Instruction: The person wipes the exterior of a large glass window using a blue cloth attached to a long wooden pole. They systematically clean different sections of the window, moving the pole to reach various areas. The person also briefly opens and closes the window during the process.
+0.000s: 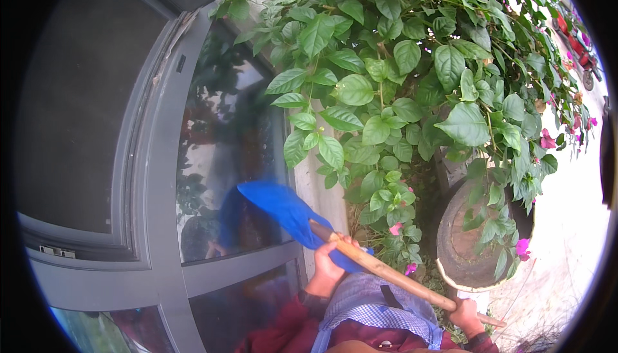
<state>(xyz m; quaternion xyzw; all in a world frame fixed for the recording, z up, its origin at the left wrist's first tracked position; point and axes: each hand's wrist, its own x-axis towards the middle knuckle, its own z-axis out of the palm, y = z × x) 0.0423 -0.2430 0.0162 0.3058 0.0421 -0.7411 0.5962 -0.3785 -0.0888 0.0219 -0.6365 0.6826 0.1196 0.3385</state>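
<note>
A wooden pole [386, 272] slants across the front of my body, with a blue cloth [285, 208] around its upper left end. My left hand [330, 261] grips the pole just below that end, where some of the cloth hangs beside my fingers. Lower down, near the thin end, my right hand [464, 313] is closed around the pole. The cloth's far tip lies over a glass pane [231, 160] in a grey metal frame; whether it touches the glass I cannot tell. The pane reflects the cloth and the leaves.
A leafy bush with pink flowers [374, 92] overhangs the space right of the window. Below it stands a round planter [470, 251]. A dark screen panel [87, 102] fills the left side. A red vehicle [577, 46] is at the far upper right.
</note>
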